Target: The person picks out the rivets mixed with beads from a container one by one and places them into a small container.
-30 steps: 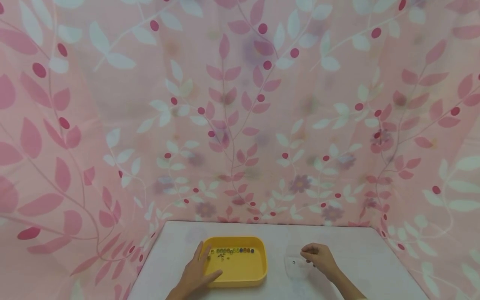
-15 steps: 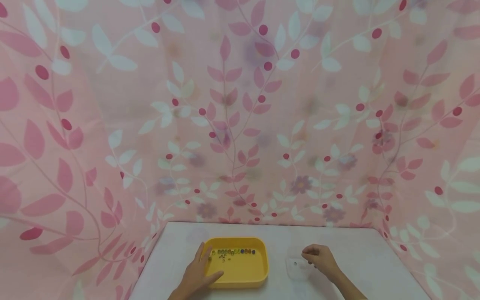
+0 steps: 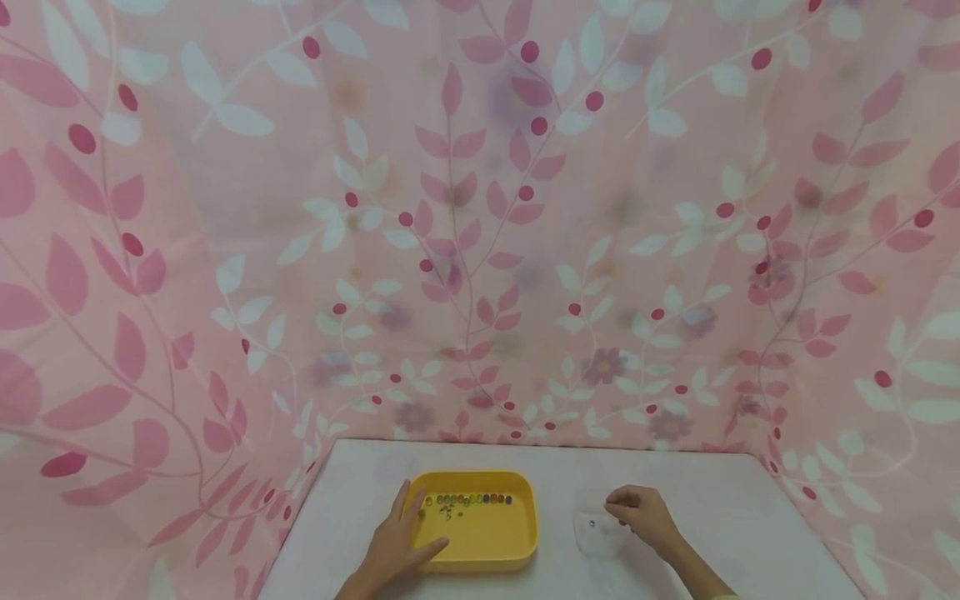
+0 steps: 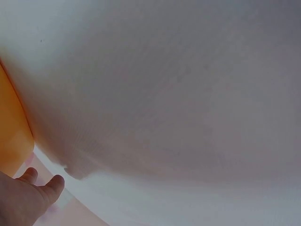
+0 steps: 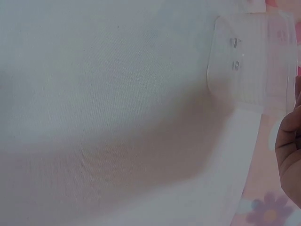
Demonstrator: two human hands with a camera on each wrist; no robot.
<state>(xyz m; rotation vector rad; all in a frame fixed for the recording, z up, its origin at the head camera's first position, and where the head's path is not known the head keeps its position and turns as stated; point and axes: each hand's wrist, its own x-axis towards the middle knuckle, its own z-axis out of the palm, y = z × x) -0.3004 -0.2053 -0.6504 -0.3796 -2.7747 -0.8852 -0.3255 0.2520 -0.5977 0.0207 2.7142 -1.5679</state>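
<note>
A yellow tray [image 3: 517, 542] lies on the white table, with a row of small coloured beads [image 3: 468, 500] along its far inner wall. My left hand [image 3: 397, 542] rests on the tray's left rim with straight fingers, the thumb on the front rim; the left wrist view shows only the tray's edge [image 4: 11, 136] and my left hand's fingertips [image 4: 51, 186]. My right hand [image 3: 636, 515] sits to the right with its fingers curled together, next to a small clear plastic box [image 3: 596, 532]. The right wrist view shows the clear box [image 5: 254, 61] with tiny metal parts inside. Anything pinched is too small to see.
The white table [image 3: 720, 508] is walled at the back and both sides by a pink leaf-patterned curtain [image 3: 480, 250]. Bare table surface lies between the tray and the clear box and to the right of my right hand.
Both hands stay almost where they were; the view has shifted slightly.
</note>
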